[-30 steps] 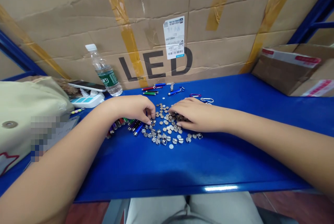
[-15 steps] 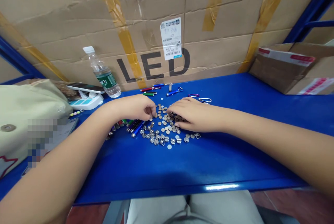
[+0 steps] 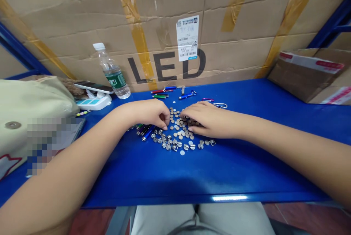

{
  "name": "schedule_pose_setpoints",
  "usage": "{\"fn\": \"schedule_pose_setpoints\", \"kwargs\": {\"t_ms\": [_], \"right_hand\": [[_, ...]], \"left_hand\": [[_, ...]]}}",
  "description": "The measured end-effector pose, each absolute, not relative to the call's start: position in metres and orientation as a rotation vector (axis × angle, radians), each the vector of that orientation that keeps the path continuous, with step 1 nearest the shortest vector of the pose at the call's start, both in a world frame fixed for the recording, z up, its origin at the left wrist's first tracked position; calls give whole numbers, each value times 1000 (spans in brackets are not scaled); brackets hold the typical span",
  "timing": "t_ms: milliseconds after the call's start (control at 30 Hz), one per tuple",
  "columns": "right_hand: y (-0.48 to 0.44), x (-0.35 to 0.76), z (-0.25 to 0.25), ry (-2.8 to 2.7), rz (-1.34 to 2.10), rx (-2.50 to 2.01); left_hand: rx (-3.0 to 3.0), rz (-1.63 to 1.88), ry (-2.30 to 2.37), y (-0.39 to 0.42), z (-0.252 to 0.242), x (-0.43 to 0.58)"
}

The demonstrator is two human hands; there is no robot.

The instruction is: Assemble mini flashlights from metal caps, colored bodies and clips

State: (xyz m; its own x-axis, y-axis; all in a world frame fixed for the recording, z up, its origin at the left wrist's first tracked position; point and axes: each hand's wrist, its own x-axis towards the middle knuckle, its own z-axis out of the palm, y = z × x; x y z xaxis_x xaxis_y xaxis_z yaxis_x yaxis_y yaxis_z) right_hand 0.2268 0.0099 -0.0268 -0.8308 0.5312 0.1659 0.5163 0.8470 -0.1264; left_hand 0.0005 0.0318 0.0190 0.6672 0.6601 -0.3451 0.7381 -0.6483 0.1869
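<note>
Small round silver discs like button cells (image 3: 179,133) are scattered in the middle of the blue table (image 3: 164,176). My left hand (image 3: 157,113) is at the left side of these discs, its fingers curled in and the thumb close to them; anything between the fingertips is hidden. Over the right part of the pile rests my right hand (image 3: 204,119), palm down, fingers stretched out and thumb apart, covering some discs. Along the near edge of the pile lie shiny metal caps (image 3: 175,143). Slim coloured metal tubes (image 3: 148,132), like penlights, lie partly under my left wrist.
More coloured tubes (image 3: 187,95) and a silver carabiner clip (image 3: 220,105) lie behind the pile. At left stand a water bottle (image 3: 116,79), a power strip (image 3: 94,102) with a phone, and a pale bag (image 3: 35,99). A cardboard box (image 3: 307,74) is at right; a large carton (image 3: 233,52) backs the table.
The camera view has shifted slightly, moving the scene to the right in the picture. My left fingertips have come a little nearer the table's front. My right hand stays over the discs.
</note>
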Motion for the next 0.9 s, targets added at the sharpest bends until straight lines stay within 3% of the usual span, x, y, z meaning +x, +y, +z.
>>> {"fn": "schedule_pose_setpoints", "kwargs": {"t_ms": [900], "right_hand": [[26, 246, -20, -2815, -9, -898]], "left_hand": [[2885, -106, 1256, 46, 0, 4]]}}
